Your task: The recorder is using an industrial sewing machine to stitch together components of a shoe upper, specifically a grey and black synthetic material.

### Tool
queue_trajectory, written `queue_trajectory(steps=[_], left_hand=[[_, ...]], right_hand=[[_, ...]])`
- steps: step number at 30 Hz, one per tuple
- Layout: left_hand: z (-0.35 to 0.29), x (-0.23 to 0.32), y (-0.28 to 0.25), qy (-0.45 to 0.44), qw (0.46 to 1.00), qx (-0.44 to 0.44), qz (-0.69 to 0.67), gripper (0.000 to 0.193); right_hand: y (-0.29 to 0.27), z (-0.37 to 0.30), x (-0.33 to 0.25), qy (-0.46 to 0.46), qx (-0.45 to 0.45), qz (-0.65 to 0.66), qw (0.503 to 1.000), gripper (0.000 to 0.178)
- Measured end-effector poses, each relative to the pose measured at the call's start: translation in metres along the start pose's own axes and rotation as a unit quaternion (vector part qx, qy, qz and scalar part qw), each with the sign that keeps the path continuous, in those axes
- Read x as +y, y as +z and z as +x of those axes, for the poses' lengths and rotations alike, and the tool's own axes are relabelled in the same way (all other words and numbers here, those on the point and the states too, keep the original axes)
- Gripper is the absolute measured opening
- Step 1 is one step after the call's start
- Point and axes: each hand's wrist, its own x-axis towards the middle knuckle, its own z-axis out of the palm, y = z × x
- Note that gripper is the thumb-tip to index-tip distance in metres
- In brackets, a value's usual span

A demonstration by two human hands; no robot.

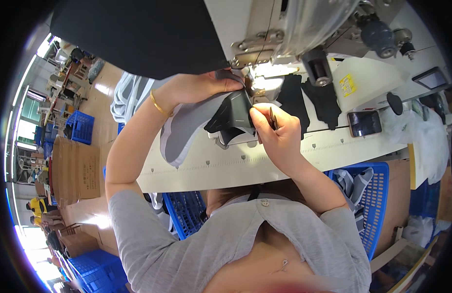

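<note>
At the lit needle area of a sewing machine (257, 51), a grey fabric piece with white edging (187, 122) lies joined or overlapped with a black piece (238, 110); I cannot tell which. My left hand (201, 88), with a gold bangle at the wrist, pinches the fabric's far edge close to the needle. My right hand (280, 132) is closed at the black piece's right edge, thumb and fingers pressed together. A slim dark tool (273, 118) pokes out between its fingers; its kind is not clear. The needle itself is hidden.
Black cut pieces (322, 103) lie right of the needle, near a phone (364, 123). A ruler strip runs along the table's near edge (206, 176). Blue baskets (377, 205) holding grey-white fabric flank my lap. A dark panel (138, 34) covers the upper left.
</note>
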Motion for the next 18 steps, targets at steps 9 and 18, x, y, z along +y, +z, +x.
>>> queue_trajectory(steps=[9, 18], left_hand=[[0.021, 0.018, -0.010, 0.067, 0.982, 0.048, 0.171, 0.036], [0.012, 0.004, -0.013, 0.055, 0.995, 0.051, 0.066, 0.032]], right_hand=[[-0.004, 0.019, 0.009, 0.045, 0.064, 0.097, 0.992, 0.013], [-0.006, 0.014, 0.011, 0.056, 0.061, 0.119, 0.989, 0.014]])
